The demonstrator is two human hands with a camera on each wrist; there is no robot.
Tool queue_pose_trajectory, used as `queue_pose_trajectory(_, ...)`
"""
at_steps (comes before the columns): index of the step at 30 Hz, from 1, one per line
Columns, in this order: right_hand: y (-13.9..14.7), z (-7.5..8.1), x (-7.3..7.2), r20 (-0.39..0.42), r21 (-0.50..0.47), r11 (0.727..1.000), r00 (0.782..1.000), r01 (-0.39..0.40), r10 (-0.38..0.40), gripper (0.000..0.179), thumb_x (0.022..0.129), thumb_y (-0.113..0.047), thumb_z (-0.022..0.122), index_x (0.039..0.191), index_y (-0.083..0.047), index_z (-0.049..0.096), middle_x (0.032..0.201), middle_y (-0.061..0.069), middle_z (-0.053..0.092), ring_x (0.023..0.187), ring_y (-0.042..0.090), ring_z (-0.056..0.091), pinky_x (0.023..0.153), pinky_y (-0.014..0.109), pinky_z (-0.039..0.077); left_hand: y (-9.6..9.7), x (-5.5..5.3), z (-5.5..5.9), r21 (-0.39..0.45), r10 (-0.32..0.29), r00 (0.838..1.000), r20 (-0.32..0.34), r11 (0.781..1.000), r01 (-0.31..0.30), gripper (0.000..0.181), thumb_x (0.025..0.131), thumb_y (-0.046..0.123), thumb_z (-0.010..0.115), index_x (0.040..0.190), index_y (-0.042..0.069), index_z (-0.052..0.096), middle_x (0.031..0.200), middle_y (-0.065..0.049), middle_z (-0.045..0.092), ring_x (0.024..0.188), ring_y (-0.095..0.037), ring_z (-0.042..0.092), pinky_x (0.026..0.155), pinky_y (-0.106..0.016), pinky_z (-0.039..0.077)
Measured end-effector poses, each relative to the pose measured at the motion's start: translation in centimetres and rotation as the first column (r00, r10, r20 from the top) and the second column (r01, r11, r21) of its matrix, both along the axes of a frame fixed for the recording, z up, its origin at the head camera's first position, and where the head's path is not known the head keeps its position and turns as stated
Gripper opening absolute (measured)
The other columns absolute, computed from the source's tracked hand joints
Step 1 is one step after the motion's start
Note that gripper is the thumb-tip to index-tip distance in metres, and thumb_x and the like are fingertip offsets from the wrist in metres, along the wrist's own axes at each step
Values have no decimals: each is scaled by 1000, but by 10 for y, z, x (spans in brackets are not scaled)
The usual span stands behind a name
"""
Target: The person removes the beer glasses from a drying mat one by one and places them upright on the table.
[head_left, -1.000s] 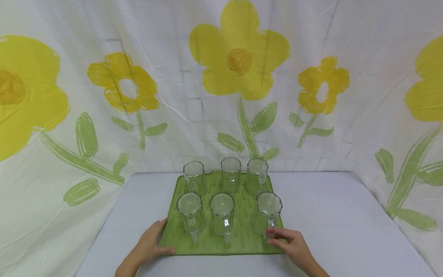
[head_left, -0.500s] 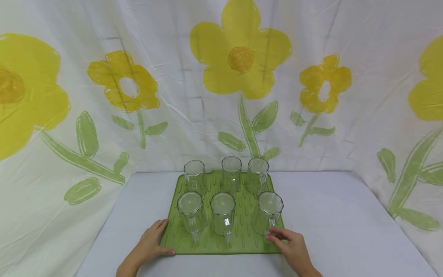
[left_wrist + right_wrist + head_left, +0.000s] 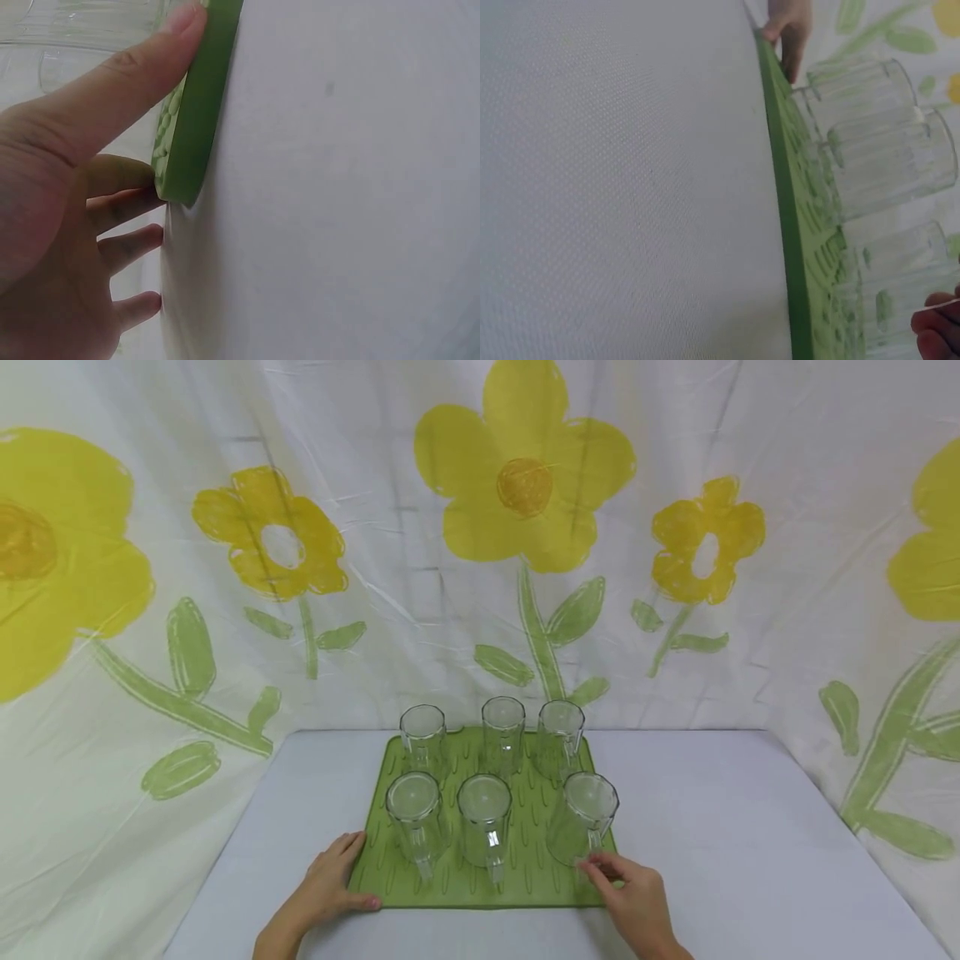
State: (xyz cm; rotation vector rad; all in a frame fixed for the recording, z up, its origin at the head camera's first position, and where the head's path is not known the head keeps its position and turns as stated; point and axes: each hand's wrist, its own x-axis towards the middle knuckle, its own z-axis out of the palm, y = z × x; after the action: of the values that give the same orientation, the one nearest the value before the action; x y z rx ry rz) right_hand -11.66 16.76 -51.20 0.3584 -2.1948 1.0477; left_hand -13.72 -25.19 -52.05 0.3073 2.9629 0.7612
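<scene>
A green ridged drying mat [image 3: 521,890] lies on the white table. At its front left corner is my left hand [image 3: 324,883], thumb on the front edge, fingers along the left side. In the left wrist view the thumb rests on the mat's rim [image 3: 201,127] and the other fingers are spread. My right hand [image 3: 639,893] pinches the lower handle of the front right clear glass mug [image 3: 567,829], which appears base up, leaning slightly right. Only fingertips of the right hand [image 3: 939,334] show in the right wrist view, beside the glass.
Two more glass mugs, front left [image 3: 415,814] and front middle [image 3: 483,818], stand on the mat with handles forward. Three others, including a back middle mug [image 3: 502,735], form a rear row. A flower-printed curtain [image 3: 450,635] hangs behind the table.
The front right mug has shifted and leaned slightly right, its handle turning right with my right hand. My left hand stays at the mat's corner. The head view has shifted a little.
</scene>
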Motion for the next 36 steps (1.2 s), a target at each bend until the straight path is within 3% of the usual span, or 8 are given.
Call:
queue_pose_trajectory(10, 6, 7, 1, -73, 38, 998, 996, 54, -51, 20, 60, 12, 82, 73, 0, 73, 66, 7, 73, 61, -8, 64, 53, 6, 51, 1, -2, 1, 14, 8, 1000, 21, 1000, -9, 109, 57, 38, 90, 139, -15, 40, 143, -35, 42, 133, -54, 38, 107, -70, 30)
queue_pose_trajectory(17, 16, 14, 2, -81, 61, 991, 990, 122, -117, 19, 61, 13, 81, 77, 4, 73, 68, 12, 73, 63, -8, 65, 53, 5, 51, 1, -4, 1, 9, 24, 998, 64, 1000, -25, 110, 59, 40, 89, 141, -13, 38, 145, -34, 40, 135, -53, 36, 109, -71, 28)
queue_pose_trajectory(25, 30, 22, 2, -118, 76, 980, 977, 186, -176, 23, 56, 15, 81, 77, 7, 73, 68, 13, 73, 65, -11, 63, 51, 5, 50, 1, -2, 0, 6, 18, 998, 55, 1000, -18, 110, 59, 40, 90, 140, -14, 39, 144, -34, 41, 135, -53, 36, 109, -71, 28)
queue_pose_trajectory(36, 50, 38, -4, -130, 56, 981, 975, 186, -178, 24, 58, 19, 79, 80, 11, 73, 69, 16, 73, 70, -18, 59, 55, 2, 50, 2, -1, 4, 19, 24, 997, 67, 999, -25, 110, 59, 38, 90, 141, -14, 38, 145, -34, 40, 135, -53, 35, 109, -71, 27)
